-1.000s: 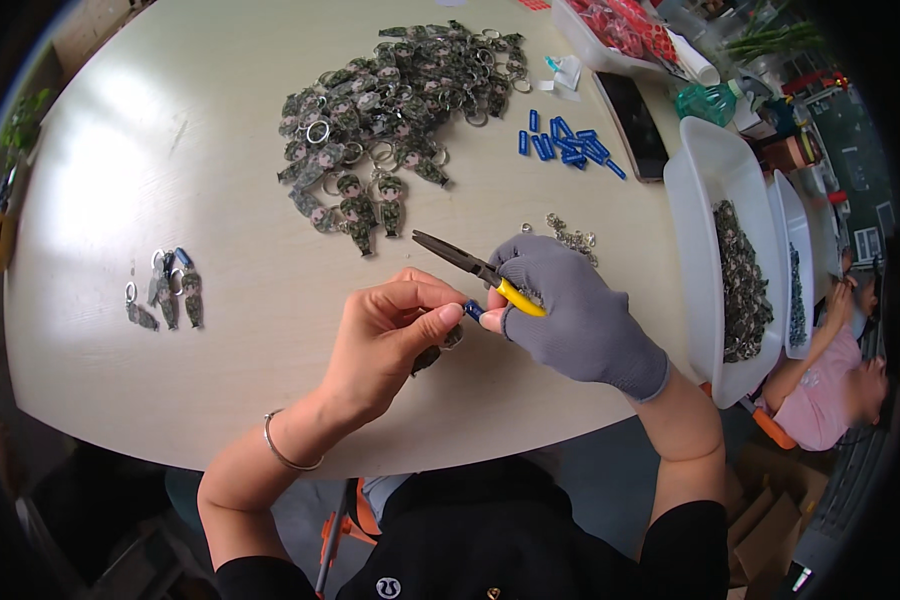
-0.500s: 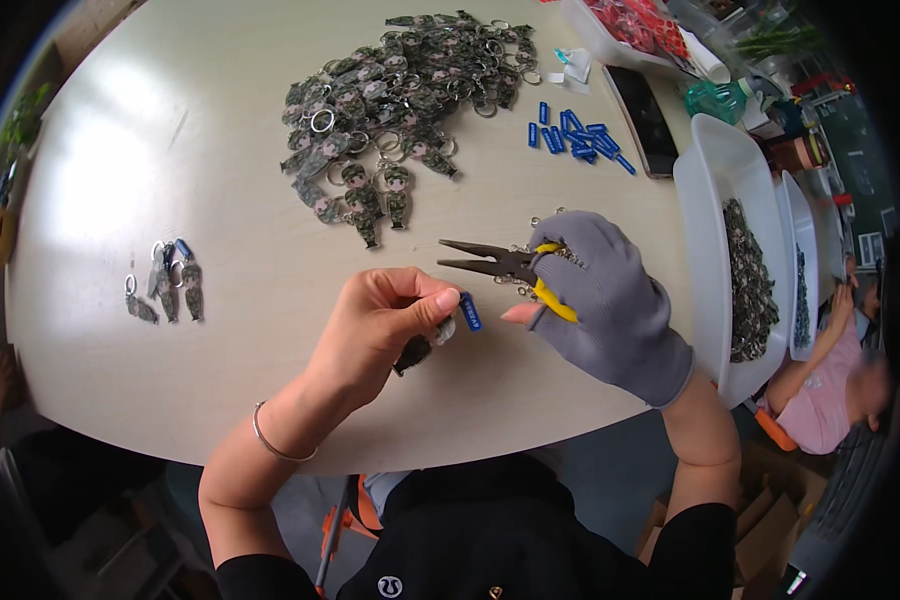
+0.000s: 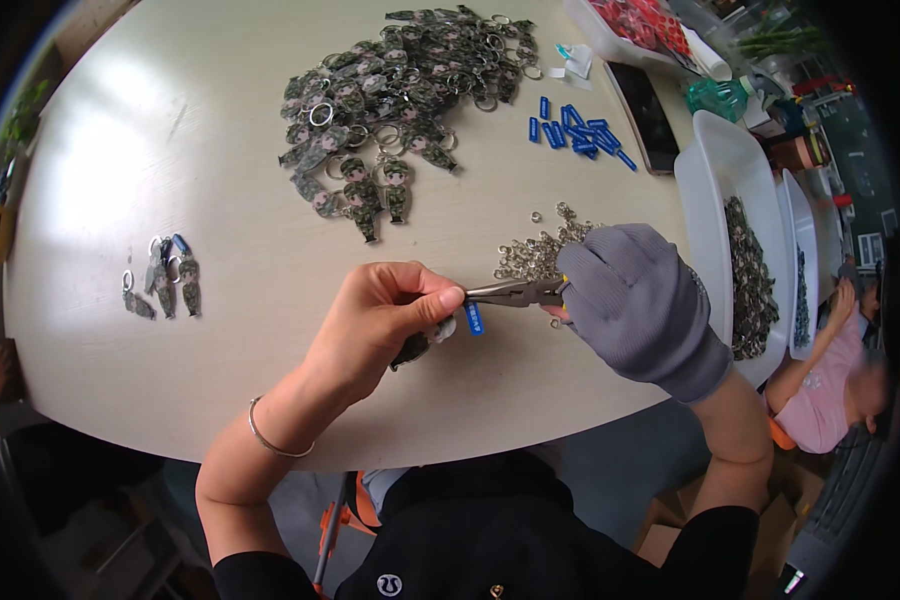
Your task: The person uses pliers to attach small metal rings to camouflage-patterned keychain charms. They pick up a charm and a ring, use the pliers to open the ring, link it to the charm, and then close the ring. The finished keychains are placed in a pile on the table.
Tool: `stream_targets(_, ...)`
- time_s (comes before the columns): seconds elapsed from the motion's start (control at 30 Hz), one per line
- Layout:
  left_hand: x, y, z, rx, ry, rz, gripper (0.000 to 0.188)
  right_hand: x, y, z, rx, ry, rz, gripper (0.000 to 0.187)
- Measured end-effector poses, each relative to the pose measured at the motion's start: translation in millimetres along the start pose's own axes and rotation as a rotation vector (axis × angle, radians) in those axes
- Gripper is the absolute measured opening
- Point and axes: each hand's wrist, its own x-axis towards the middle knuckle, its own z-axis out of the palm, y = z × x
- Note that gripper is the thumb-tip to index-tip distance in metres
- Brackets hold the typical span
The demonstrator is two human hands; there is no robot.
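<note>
My left hand point(image 3: 375, 318) pinches a keychain with a camouflage figure point(image 3: 410, 350), mostly covered by the fingers. A small blue tag point(image 3: 475, 319) hangs just beside the thumb tip. Gloved in grey, my right hand point(image 3: 638, 305) is closed round needle-nose pliers point(image 3: 515, 293) with yellow handles. The jaws look closed, and their tips reach the left fingertips above the tag. What lies between the tips is too small to make out. Behind the pliers, small metal rings point(image 3: 530, 258) are heaped on the table.
A large pile of camouflage-figure keychains point(image 3: 400, 90) lies at the far middle. Blue tags point(image 3: 585, 133) and a phone point(image 3: 642, 115) are at the far right. White bins point(image 3: 710, 200) line the right edge. Several keychains point(image 3: 165, 280) lie at the left; a person in pink point(image 3: 820, 395) sits at the right.
The pliers have come down and their open jaws have closed at the left fingertips. My right hand has turned, uncovering more of the ring heap. The left hand has barely moved.
</note>
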Motion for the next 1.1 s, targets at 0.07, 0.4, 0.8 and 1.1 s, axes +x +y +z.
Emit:
stream_targets(0.07,-1,1,1,-0.005,-0.029,0.030,0.016,-4,0,-1,0.030,0.004,-0.010,0.023)
stream_targets(0.4,-9,3,12,-0.025,-0.057,0.012,0.022,-21,-12,7,0.021,0.136,0.002,0.018)
stream_targets(0.8,-11,-6,14,0.542,0.147,0.541,0.025,-13,-14,-11,0.132,0.046,0.090,0.028)
stream_targets(1.1,-10,-10,17,1.098,0.297,1.143,0.032,-9,-33,-28,0.024,0.015,0.168,0.034)
